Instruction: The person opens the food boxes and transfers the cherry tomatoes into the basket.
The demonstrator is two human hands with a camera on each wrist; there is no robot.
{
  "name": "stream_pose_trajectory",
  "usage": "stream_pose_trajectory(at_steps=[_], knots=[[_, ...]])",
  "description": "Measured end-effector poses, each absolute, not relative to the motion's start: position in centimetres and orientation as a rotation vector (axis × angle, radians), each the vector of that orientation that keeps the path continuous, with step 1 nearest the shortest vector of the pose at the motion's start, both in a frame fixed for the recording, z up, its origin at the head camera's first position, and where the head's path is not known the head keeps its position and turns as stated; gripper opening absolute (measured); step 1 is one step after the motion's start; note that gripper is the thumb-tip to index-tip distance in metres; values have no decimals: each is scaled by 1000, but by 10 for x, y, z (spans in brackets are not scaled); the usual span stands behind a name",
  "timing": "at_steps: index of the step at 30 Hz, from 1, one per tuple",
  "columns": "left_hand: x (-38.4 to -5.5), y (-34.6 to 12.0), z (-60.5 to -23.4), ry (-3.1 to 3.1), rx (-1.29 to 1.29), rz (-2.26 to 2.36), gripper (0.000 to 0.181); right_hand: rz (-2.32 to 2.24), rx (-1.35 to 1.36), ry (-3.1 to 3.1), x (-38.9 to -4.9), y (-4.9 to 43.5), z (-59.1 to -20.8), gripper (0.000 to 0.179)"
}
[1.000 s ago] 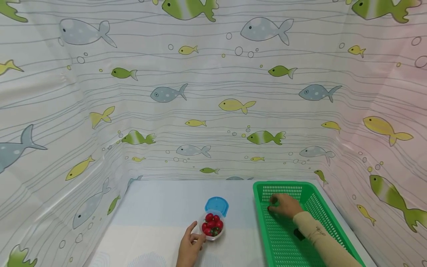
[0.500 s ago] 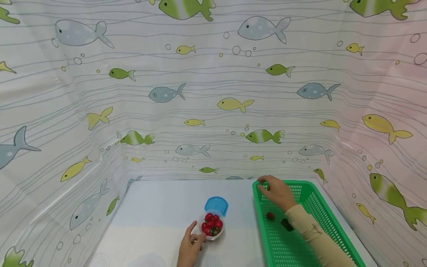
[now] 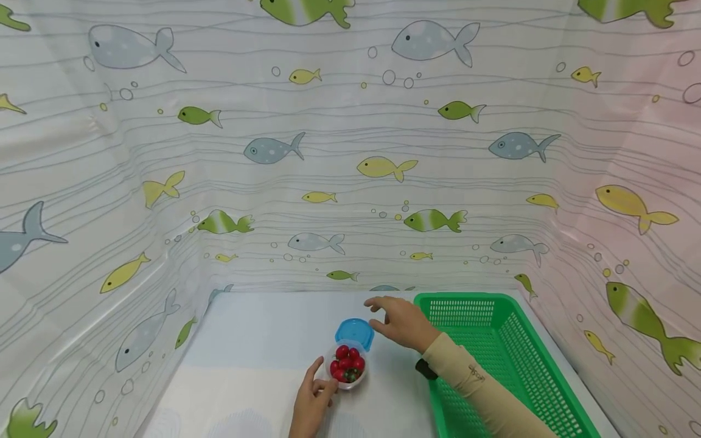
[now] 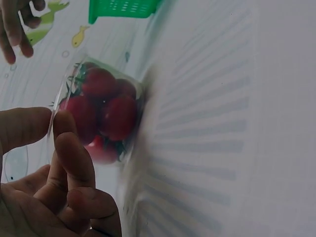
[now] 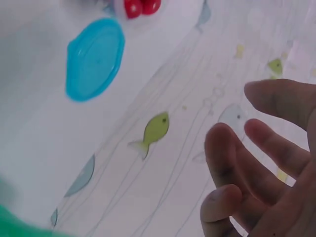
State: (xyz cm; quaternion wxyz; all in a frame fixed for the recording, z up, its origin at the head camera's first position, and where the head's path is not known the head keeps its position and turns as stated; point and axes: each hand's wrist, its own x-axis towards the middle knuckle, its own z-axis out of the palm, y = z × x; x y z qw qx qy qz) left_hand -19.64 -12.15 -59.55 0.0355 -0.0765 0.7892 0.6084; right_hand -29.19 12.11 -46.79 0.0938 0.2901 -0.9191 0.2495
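A small clear plastic container [image 3: 356,385] full of red cherry tomatoes [image 3: 344,364], some with green stems, stands on the white table. My left hand [image 3: 312,398] pinches its near left rim; in the left wrist view a fingertip and the thumb [image 4: 74,155] meet across the clear edge. Just behind the container lies a blue lid [image 3: 355,331]. My right hand [image 3: 404,322] is in the air beside the lid, fingers spread and loosely bent around nothing. In the right wrist view the lid [image 5: 96,59] lies apart from those fingers.
A green perforated plastic basket [image 3: 465,296] stands on the right side of the table, partly covered by my right sleeve [image 3: 482,389]. A dark band [image 3: 426,369] sits at that wrist. Fish-patterned sheeting [image 3: 306,201] walls in the back and both sides.
My right hand has let go of a cherry tomato in the basket, risen over the rim and moved left towards the lid. My left hand has kept its hold on the container.
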Motion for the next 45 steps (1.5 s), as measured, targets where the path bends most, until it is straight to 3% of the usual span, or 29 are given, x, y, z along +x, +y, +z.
stream_pose_trajectory(at_steps=[15, 31, 45], knots=[[-191, -124, -598, 2416, -136, 1902, 73, 678, 1038, -2879, -277, 63, -479, 37], [-192, -126, -599, 2440, -142, 1916, 71, 564, 1166, -2932, -266, 47, -493, 20], [-192, -126, -597, 2444, -127, 1926, 70, 330, 1102, -3072, -257, 34, -497, 17]])
